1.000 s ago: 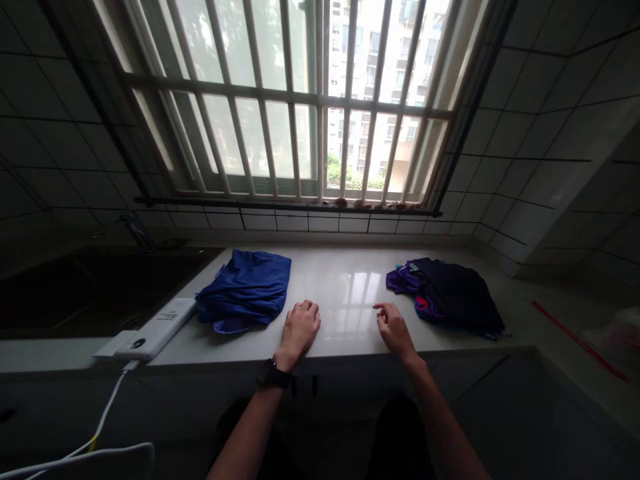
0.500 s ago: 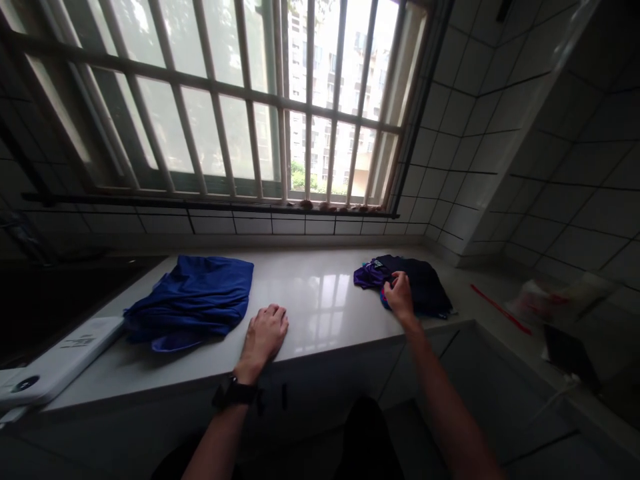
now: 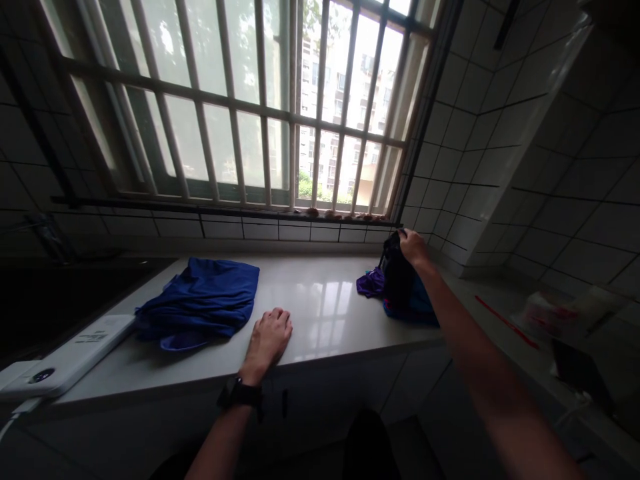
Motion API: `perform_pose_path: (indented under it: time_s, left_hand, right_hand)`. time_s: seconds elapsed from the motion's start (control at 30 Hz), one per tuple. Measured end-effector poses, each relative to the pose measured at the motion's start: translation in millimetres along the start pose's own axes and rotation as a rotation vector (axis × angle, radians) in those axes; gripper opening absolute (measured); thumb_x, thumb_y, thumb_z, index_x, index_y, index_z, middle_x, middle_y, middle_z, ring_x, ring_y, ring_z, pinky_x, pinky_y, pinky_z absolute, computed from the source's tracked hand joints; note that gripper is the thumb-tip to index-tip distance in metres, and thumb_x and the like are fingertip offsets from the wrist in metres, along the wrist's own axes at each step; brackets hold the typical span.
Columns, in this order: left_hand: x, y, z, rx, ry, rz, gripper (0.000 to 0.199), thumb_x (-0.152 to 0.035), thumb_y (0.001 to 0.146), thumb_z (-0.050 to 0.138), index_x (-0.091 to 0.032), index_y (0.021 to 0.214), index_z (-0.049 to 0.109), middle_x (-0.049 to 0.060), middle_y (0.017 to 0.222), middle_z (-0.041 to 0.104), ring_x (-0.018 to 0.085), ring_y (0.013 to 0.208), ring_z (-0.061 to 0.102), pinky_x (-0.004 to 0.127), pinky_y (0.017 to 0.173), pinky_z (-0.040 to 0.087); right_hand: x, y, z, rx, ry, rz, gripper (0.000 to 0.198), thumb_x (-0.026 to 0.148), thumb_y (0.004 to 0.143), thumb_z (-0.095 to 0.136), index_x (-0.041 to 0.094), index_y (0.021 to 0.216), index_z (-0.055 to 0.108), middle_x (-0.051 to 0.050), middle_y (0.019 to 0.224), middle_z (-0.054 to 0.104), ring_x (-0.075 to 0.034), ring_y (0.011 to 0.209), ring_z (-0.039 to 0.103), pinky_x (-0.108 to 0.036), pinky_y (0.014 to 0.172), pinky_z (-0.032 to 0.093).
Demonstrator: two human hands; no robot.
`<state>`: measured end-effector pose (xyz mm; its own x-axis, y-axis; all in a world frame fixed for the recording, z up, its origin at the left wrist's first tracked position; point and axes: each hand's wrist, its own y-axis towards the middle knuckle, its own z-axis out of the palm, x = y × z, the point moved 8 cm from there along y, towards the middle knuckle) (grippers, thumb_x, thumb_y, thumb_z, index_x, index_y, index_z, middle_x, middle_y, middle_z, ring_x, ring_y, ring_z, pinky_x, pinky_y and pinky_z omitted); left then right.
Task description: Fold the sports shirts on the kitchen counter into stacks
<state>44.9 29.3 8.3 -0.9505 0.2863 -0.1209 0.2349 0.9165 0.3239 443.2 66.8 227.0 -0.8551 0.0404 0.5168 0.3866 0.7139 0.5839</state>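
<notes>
My right hand [image 3: 413, 248] is pinched closed on the upper edge of a dark navy or black garment [image 3: 398, 275], holding it raised off the pile at the back right. Underneath, a blue layer of cloth [image 3: 421, 308] shows, and a crumpled purple cloth [image 3: 370, 283] pokes out on the left. What kind of garment it is, I cannot make out. My left hand [image 3: 270, 335] lies palm down on the white countertop [image 3: 320, 327], fingers slightly bent and holding nothing. To its left is a royal-blue garment [image 3: 210, 297], spread loosely with folds.
A white box-like device [image 3: 75, 353] with a cable lies at the left front, beside a dark sink [image 3: 95, 287]. On the right counter are a red strip [image 3: 506, 323], a clear plastic bag [image 3: 547, 313] and a dark flat object [image 3: 580, 373]. A barred window [image 3: 240, 107] rises behind.
My right hand has moved up and back, lifting the dark garment from lying flat on the pile. The view has shifted slightly; my left hand stays on the counter.
</notes>
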Motion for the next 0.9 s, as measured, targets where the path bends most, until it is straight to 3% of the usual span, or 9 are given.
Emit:
perform_pose_path:
  time_s: [0.1,0.23,0.4,0.53,0.6,0.67,0.73,0.8,0.9]
  left_hand:
    - [-1.3,-0.6,-1.7,0.006,-0.014,0.0,0.033,-0.025,0.102,0.044,-0.019,0.119,0.072,0.014,0.13,0.068,0.029,0.118,0.062,0.041,0.1,0.05]
    - [-2.6,-2.2,-3.9,0.018,-0.006,-0.007,0.032,-0.025,0.103,0.044,-0.019,0.118,0.071,0.014,0.129,0.068,0.028,0.118,0.062,0.041,0.099,0.05]
    - [-3.2,-3.8,-4.6,0.021,-0.002,-0.005,0.032,-0.026,0.104,0.043,-0.018,0.117,0.071,0.014,0.126,0.069,0.028,0.116,0.062,0.041,0.098,0.049]
    - [-3.0,-4.0,-4.7,0.027,-0.017,-0.014,0.032,-0.025,0.104,0.044,-0.019,0.123,0.069,0.013,0.129,0.068,0.028,0.119,0.06,0.04,0.101,0.048]
    - [-3.2,-4.1,-5.1,0.033,-0.011,-0.017,0.032,-0.025,0.103,0.044,-0.018,0.124,0.068,0.013,0.13,0.067,0.028,0.119,0.06,0.04,0.101,0.048]
    - [-2.7,-3.9,-5.1,0.034,-0.01,-0.023,0.033,-0.025,0.103,0.044,-0.018,0.124,0.068,0.014,0.13,0.067,0.029,0.119,0.06,0.04,0.1,0.048]
    - [-2.1,-3.5,-3.8,0.033,-0.021,-0.023,0.033,-0.024,0.103,0.044,-0.017,0.124,0.068,0.014,0.129,0.067,0.029,0.118,0.06,0.04,0.099,0.048]
    - [-1.8,-3.1,-1.6,0.026,-0.031,-0.013,0.032,-0.025,0.103,0.044,-0.018,0.123,0.068,0.014,0.128,0.067,0.029,0.117,0.059,0.041,0.099,0.048]
    - [0.8,-2.8,0.3,-0.005,-0.022,-0.021,0.035,-0.025,0.102,0.045,-0.017,0.13,0.065,0.015,0.129,0.067,0.028,0.118,0.058,0.04,0.099,0.047]
  right_hand:
    - [48.0,15.0,-9.9,-0.076,0.313,-0.124,0.04,0.042,0.108,0.043,0.014,0.107,0.072,-0.014,0.103,0.074,-0.023,0.1,0.068,-0.037,0.096,0.049]
    - [83.6,-2.0,15.6,0.041,0.445,-0.162,0.047,0.042,0.11,0.033,0.015,0.097,0.069,-0.01,0.092,0.073,-0.018,0.083,0.064,-0.031,0.082,0.048]
    - [81.3,-48.4,75.9,0.291,0.168,-0.125,0.037,0.037,0.103,0.048,0.019,0.077,0.067,-0.012,0.093,0.075,-0.024,0.091,0.068,-0.031,0.085,0.047]
    - [68.5,-72.7,105.2,0.276,0.122,-0.134,0.03,0.026,0.1,0.046,0.02,0.089,0.072,-0.013,0.102,0.075,-0.024,0.101,0.068,-0.032,0.092,0.049]
    - [59.8,-86.6,122.9,0.328,0.064,-0.1,0.022,0.018,0.092,0.054,0.02,0.096,0.075,-0.013,0.102,0.074,-0.026,0.103,0.068,-0.034,0.093,0.051]
    - [56.6,-102.6,136.7,0.36,0.038,-0.101,0.029,0.012,0.084,0.059,0.022,0.105,0.077,-0.013,0.108,0.074,-0.028,0.108,0.067,-0.037,0.097,0.051]
    - [65.4,-121.5,148.7,0.404,0.069,-0.204,0.041,0.012,0.082,0.063,0.024,0.119,0.075,-0.012,0.118,0.072,-0.028,0.115,0.066,-0.039,0.102,0.05]
    - [79.7,-145.1,164.2,0.536,0.094,-0.354,0.05,0.018,0.079,0.073,0.027,0.128,0.072,-0.009,0.123,0.072,-0.028,0.117,0.066,-0.037,0.102,0.051]
    - [89.5,-172.2,182.1,0.708,0.035,-0.419,0.051,0.018,0.066,0.086,0.028,0.116,0.077,-0.007,0.114,0.074,-0.028,0.104,0.071,-0.034,0.09,0.054]
